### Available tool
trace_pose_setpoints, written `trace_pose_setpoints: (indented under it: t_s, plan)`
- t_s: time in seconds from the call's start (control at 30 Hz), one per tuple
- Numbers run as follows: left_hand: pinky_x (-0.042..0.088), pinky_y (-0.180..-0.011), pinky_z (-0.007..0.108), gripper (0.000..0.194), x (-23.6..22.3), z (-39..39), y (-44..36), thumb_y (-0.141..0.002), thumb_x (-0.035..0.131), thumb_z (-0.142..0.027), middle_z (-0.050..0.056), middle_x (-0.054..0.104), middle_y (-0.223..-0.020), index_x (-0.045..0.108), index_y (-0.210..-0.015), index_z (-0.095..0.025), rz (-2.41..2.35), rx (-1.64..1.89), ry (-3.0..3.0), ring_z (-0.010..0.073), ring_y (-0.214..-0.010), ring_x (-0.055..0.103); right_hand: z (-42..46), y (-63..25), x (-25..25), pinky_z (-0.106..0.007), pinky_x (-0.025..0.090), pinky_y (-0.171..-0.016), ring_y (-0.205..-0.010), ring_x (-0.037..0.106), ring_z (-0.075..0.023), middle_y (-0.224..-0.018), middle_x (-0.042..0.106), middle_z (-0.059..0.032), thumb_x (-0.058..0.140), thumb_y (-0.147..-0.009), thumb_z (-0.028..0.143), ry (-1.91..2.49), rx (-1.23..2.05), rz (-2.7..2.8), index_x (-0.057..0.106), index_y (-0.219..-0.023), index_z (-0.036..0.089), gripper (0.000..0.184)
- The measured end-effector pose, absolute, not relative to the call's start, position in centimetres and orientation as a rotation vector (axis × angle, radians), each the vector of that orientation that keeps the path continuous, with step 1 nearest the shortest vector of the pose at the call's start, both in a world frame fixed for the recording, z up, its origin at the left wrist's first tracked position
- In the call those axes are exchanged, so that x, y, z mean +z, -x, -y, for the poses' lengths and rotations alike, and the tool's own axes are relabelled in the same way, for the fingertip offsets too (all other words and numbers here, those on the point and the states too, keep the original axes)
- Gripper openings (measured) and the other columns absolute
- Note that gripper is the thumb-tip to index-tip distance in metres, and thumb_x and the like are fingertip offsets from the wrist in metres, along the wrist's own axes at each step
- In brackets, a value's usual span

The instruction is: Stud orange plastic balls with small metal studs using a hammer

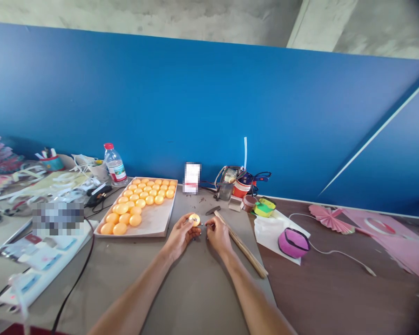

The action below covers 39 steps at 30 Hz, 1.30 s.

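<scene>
My left hand (178,239) is closed round an orange table tennis ball (194,218), which has a small dark spot on its upper side. Just to the right, my right hand (219,236) pinches something tiny near the ball; I cannot make out what it is. A hammer (246,249) with a wooden handle lies beside and partly behind my right hand, its dark head pointing away from me. To the left stands a shallow tray (158,226) with rows of orange table tennis balls (139,203), its near right part bare.
A water bottle (115,165) stands behind the tray. Power strips (45,267) and cables spread at left. A red cup (242,188) with tools, a yellow-green roll (264,207) and a purple roll (293,243) are at right. A blue partition (202,102) closes off the back.
</scene>
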<state>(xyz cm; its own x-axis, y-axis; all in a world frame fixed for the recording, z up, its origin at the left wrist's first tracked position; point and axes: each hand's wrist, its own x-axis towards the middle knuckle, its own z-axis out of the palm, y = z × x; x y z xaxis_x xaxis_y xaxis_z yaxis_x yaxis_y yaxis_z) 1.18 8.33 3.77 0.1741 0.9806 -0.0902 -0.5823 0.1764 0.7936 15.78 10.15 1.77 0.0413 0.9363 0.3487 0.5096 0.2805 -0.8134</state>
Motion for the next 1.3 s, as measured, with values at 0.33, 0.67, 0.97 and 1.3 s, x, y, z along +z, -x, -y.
trace_pose_setpoints:
  t_s: [0.33, 0.67, 0.97, 1.3]
  plan:
    - [0.048, -0.063, 0.025, 0.038, 3.8, -8.4, -1.1, -0.068, 0.068, -0.028, 0.004, 0.066, -0.08, 0.054, -0.101, -0.017, -0.696, 1.247, -0.694, 0.0121, -0.061, 0.063, -9.8, -15.3, 2.3, -0.027, 0.04, -0.064, -0.067, 0.054, -0.0157, -0.071, 0.061, -0.001, 0.052, -0.071, 0.023, 1.203, 0.793, 1.537, 0.059, -0.075, 0.021, 0.008]
    - [0.047, -0.062, 0.025, 0.038, 4.1, -8.2, -1.2, -0.068, 0.069, -0.031, 0.004, 0.066, -0.08, 0.055, -0.1, -0.016, -0.699, 1.244, -0.705, 0.0124, -0.061, 0.062, -10.1, -15.1, 3.0, -0.024, 0.032, -0.047, -0.046, 0.042, -0.0101, -0.051, 0.048, 0.0054, 0.062, -0.065, 0.031, 1.007, 1.282, 1.113, 0.059, -0.071, 0.021, 0.012]
    - [0.047, -0.066, 0.027, 0.038, 4.2, -8.1, -1.1, -0.069, 0.068, -0.03, 0.005, 0.066, -0.083, 0.054, -0.102, -0.016, -0.67, 1.24, -0.726, 0.0137, -0.065, 0.063, -9.4, -14.8, 3.9, -0.023, 0.034, -0.052, -0.049, 0.045, -0.0079, -0.064, 0.057, 0.0033, 0.067, -0.059, 0.026, 0.758, 1.551, 0.912, 0.058, -0.071, 0.02, 0.017]
    - [0.046, -0.066, 0.027, 0.036, 3.9, -8.1, -1.1, -0.07, 0.067, -0.03, 0.003, 0.064, -0.082, 0.055, -0.101, -0.016, -0.671, 1.23, -0.759, 0.0127, -0.064, 0.062, -9.6, -14.2, 2.9, -0.022, 0.027, -0.049, -0.046, 0.037, -0.0071, -0.053, 0.046, 0.0068, 0.064, -0.063, 0.03, 0.852, 1.489, 0.995, 0.055, -0.066, 0.019, 0.014]
